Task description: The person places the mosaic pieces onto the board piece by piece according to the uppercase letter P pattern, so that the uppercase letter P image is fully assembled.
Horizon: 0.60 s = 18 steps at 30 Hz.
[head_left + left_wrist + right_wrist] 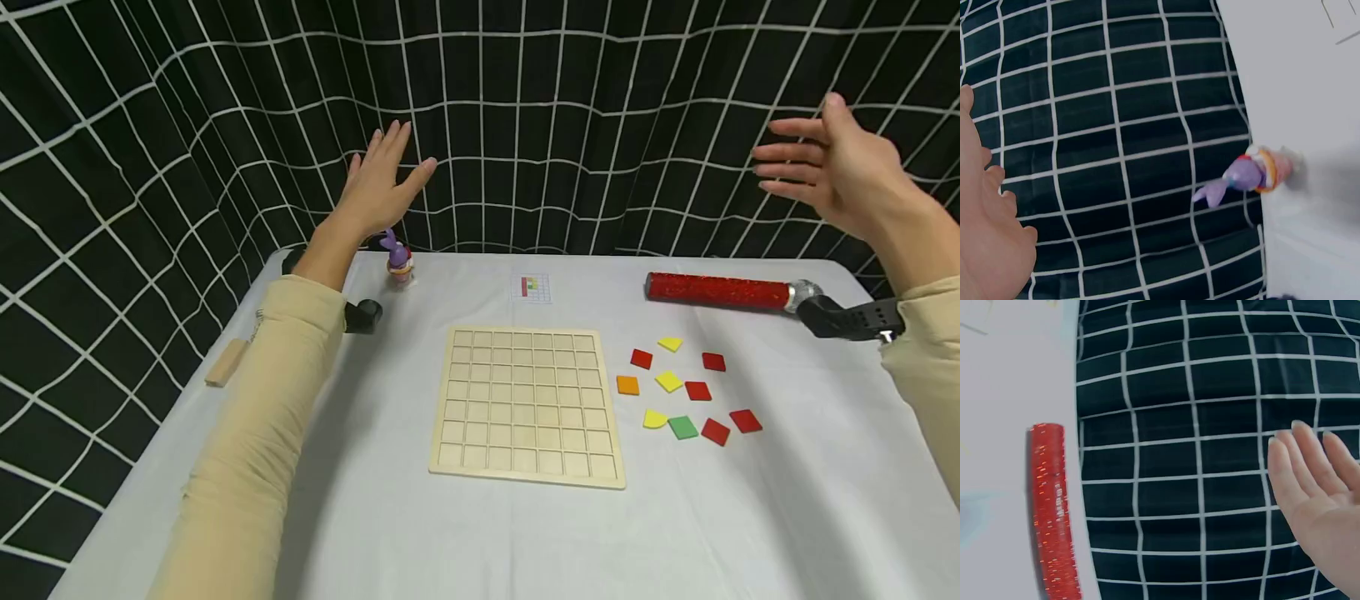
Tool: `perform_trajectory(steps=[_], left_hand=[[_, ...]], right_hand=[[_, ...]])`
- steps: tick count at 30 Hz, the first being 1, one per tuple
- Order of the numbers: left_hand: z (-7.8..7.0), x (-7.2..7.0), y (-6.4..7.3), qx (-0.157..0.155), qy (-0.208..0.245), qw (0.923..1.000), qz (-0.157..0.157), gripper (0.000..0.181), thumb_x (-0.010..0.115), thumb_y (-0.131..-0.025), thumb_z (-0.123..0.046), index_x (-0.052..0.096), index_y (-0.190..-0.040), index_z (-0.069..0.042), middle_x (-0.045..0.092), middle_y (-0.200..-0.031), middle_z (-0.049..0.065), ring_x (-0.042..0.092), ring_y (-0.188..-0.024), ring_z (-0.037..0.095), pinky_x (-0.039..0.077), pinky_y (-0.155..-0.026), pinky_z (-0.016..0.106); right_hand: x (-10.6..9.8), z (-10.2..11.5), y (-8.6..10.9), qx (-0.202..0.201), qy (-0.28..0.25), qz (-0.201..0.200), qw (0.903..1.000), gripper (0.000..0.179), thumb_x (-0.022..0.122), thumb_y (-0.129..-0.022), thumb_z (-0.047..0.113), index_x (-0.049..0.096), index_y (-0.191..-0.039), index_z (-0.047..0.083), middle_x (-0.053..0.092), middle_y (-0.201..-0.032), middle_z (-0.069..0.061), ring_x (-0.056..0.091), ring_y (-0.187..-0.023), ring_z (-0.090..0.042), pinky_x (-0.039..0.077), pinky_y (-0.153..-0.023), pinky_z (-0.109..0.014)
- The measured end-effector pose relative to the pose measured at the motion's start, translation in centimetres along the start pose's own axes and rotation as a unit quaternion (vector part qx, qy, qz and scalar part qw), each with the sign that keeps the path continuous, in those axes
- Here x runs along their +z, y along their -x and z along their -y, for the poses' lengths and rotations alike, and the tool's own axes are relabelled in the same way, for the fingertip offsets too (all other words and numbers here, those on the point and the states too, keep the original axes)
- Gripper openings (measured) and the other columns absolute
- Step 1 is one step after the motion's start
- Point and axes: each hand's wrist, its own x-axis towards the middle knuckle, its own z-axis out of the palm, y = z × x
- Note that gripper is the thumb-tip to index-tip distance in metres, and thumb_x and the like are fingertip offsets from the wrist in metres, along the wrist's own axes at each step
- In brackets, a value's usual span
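Note:
Both hands are raised above the far side of the table with nothing in them. My left hand (380,187) is held up with its fingers straight and the thumb spread, nearest a small purple-topped figurine (399,260). At the far right, my right hand (840,167) has its fingers extended and the thumb up, above a glittery red tube (716,291). A square wooden grid board (525,404) with bare cells lies in the middle. To its right are scattered flat tiles: several red tiles (697,391), yellow tiles (669,382), a green tile (682,427) and an orange tile (627,385).
A small printed card (531,288) with a coloured grid lies behind the board. At the left edge is a small wooden block (227,362), partly beside the left sleeve. A black curtain with white grid lines (525,125) hangs behind the white table (420,533).

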Motion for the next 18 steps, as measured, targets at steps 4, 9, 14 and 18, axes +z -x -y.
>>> perform_trajectory(steps=[4, 9, 14, 18], left_hand=[[0.5, 0.6, 0.8, 0.027, 0.048, 0.9984, -0.008, 0.070, 0.032, -0.100, -0.053, 0.004, -0.155, -0.020, -0.002, -0.159, -0.002, -0.010, -0.142, 0.009, -0.011, -0.112, 0.037], [0.9, 2.3, 1.8, 0.068, 0.086, 0.9940, 0.003, 0.069, 0.037, -0.101, -0.047, 0.007, -0.155, -0.018, 0.001, -0.159, 0.001, -0.007, -0.143, 0.011, -0.008, -0.113, 0.038], [1.1, 4.2, 3.1, 0.099, 0.108, 0.9888, 0.026, 0.067, 0.040, -0.101, -0.041, 0.010, -0.154, -0.013, 0.004, -0.159, 0.004, -0.004, -0.143, 0.013, -0.006, -0.113, 0.041], [1.7, 6.1, 4.0, 0.107, 0.120, 0.9859, 0.045, 0.066, 0.040, -0.101, -0.041, 0.012, -0.154, -0.013, 0.007, -0.159, 0.004, -0.002, -0.144, 0.015, -0.004, -0.114, 0.043]], right_hand=[[-1.5, -1.9, 0.5, 0.024, -0.051, 0.059, 0.9966, 0.071, 0.038, -0.095, 0.055, 0.023, -0.152, 0.015, 0.062, -0.109, 0.001, 0.065, -0.090, -0.011, 0.053, -0.073, -0.020], [-2.4, -4.5, 1.3, 0.060, -0.143, 0.120, 0.9806, 0.056, 0.046, -0.095, 0.049, 0.046, -0.138, 0.013, 0.066, -0.110, -0.006, 0.067, -0.095, -0.021, 0.055, -0.076, -0.031], [-3.0, -7.2, 2.3, 0.104, -0.195, 0.155, 0.9629, 0.043, 0.048, -0.096, 0.046, 0.063, -0.118, 0.013, 0.066, -0.112, -0.010, 0.066, -0.098, -0.028, 0.054, -0.080, -0.037], [-3.6, -9.0, 2.9, 0.132, -0.217, 0.161, 0.9537, 0.043, 0.048, -0.095, 0.046, 0.063, -0.118, 0.012, 0.066, -0.112, -0.011, 0.065, -0.101, -0.030, 0.053, -0.085, -0.038]])
